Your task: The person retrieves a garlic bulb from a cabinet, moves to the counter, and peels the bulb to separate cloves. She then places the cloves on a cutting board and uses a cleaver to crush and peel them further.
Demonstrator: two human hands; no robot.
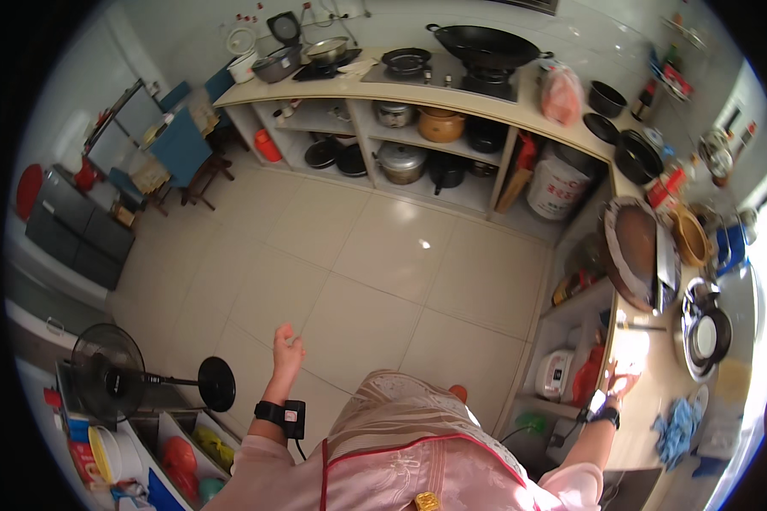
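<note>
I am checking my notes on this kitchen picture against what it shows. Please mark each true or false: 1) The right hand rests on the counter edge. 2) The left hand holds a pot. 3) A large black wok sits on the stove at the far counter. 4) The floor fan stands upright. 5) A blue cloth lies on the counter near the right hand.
1) True: the right hand lies on the counter at its edge.
2) False: the left hand is empty, raised over the tiled floor.
3) True: the black wok sits on the stove.
4) False: the fan lies on its side.
5) True: the blue cloth lies just right of that hand.
</note>
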